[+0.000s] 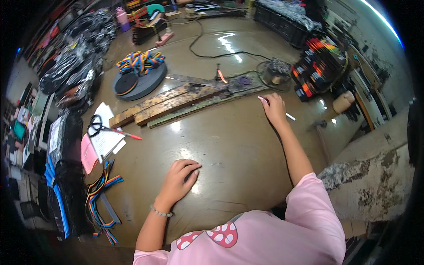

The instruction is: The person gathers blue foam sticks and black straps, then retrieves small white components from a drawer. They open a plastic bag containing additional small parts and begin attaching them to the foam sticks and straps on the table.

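My left hand (180, 177) rests on the brown tabletop (221, 145), fingers loosely bent, thumb apart, holding nothing that I can see. Farther out on the right, my right hand (275, 109) is closed on a thin white stick (290, 117), perhaps a pen or chalk. Its end shows past the hand's right side, and a pale tip shows at the fingertips; the middle is hidden. Just beyond lies a worn wooden and metal jig (181, 102), with a purple coil (243, 81) on its right part. A dark, stained block-shaped device (277, 73) stands at the jig's right end.
A grey webbing roll (148, 84) bears striped bundled straps (140, 62). Papers (108, 137), scissors (96, 126), a red pen (132, 135) and striped strap pieces (104, 194) lie left. Orange-black packs (316, 68) and a black crate (282, 22) stand at right.
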`<state>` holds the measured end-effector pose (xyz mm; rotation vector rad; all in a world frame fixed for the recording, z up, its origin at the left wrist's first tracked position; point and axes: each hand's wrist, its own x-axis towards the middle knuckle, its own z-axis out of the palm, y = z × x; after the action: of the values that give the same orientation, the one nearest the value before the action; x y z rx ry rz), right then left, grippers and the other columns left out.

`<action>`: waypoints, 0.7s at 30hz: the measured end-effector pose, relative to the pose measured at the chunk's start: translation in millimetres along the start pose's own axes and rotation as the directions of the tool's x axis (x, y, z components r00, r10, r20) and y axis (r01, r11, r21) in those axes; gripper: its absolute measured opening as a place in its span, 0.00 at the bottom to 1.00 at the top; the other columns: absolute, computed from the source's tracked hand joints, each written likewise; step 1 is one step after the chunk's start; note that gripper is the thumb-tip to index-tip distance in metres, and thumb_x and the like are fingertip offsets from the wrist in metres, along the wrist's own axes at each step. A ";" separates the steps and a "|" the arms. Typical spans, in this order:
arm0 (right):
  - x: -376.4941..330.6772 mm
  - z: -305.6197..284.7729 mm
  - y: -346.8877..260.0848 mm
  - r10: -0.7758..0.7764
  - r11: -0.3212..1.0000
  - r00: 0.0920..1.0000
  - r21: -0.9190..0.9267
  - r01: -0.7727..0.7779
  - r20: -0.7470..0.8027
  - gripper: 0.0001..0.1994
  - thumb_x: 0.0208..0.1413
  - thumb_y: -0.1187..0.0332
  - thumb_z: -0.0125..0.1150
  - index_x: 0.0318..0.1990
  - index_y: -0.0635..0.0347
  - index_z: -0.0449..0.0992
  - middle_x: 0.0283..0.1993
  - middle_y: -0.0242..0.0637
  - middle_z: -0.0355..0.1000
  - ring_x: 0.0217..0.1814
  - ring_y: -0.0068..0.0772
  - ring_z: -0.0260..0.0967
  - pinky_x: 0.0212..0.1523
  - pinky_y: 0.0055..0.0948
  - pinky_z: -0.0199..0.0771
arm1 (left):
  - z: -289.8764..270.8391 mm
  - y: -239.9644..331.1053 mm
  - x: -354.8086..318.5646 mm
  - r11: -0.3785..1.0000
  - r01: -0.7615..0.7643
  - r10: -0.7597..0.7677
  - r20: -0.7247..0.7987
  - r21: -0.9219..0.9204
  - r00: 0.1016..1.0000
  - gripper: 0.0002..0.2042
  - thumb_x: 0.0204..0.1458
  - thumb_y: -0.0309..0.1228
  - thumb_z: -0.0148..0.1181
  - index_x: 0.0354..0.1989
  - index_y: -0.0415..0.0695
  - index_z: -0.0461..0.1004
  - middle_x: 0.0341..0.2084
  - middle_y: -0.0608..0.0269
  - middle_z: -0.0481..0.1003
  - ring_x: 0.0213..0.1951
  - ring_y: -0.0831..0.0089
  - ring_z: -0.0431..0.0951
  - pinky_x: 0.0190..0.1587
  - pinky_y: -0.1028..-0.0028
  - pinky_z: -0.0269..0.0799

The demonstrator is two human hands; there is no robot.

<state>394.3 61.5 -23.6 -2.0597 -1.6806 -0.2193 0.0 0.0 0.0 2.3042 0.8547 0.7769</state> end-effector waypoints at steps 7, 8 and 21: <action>-79.0 -11.2 -139.5 -0.583 0.778 0.811 0.328 0.535 0.059 0.07 0.49 0.70 0.56 0.35 0.60 0.71 0.32 0.40 0.66 0.36 0.42 0.63 0.36 0.37 0.62 | 1.3 -3.8 -4.4 0.992 0.094 -0.104 -0.141 -0.081 0.984 0.13 0.48 0.30 0.59 0.43 0.44 0.73 0.37 0.58 0.73 0.42 0.62 0.70 0.47 0.68 0.65; -87.3 -14.8 -151.2 -0.636 0.729 0.767 0.399 0.557 0.091 0.06 0.48 0.69 0.58 0.33 0.61 0.72 0.31 0.39 0.66 0.34 0.42 0.63 0.35 0.37 0.63 | 1.9 -4.9 -4.7 0.992 0.092 -0.107 -0.182 -0.089 0.977 0.14 0.48 0.31 0.59 0.44 0.44 0.73 0.36 0.58 0.73 0.42 0.63 0.70 0.46 0.68 0.65; -113.9 -22.4 -192.0 -0.694 0.615 0.718 0.558 0.557 0.049 0.06 0.46 0.69 0.61 0.31 0.58 0.74 0.27 0.34 0.66 0.30 0.36 0.65 0.30 0.31 0.65 | -6.3 -19.4 -12.7 0.999 -0.023 0.020 -0.089 -0.032 0.996 0.07 0.46 0.33 0.60 0.28 0.43 0.74 0.26 0.63 0.70 0.34 0.65 0.68 0.40 0.69 0.64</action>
<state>187.3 -22.3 -1.5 -1.0656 -2.2873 0.2791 -19.7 5.3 -12.7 2.2681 0.8502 0.9020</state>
